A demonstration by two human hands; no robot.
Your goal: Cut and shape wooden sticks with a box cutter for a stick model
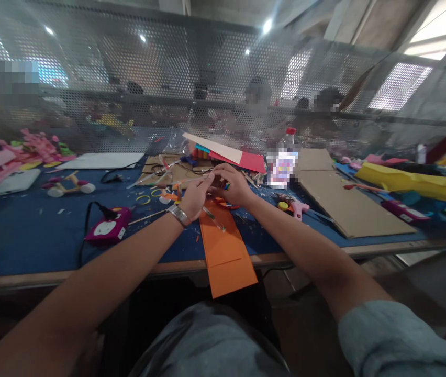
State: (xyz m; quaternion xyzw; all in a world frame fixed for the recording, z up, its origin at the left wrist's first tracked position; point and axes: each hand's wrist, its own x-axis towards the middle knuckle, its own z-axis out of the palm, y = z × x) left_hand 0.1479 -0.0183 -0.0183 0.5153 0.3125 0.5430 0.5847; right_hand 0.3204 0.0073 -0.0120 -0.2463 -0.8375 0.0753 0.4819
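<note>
While orange paper (226, 243) lies lower centre, left hand (196, 198) and right hand (234, 184) meet mid-frame, fingers bent, their closure and hold unclear.

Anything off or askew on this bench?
Mildly. The orange paper sits askew, its near end hanging past the table's front edge. Small scraps lie scattered on the blue tabletop, untidy. No spilled liquid visible.

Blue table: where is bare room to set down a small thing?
Bare: front left, between wheeled toy, purple box and table edge, save small scraps. Crowded: around left hand and right hand, with orange paper and glue gun; far right, with cardboard and yellow paper.
</note>
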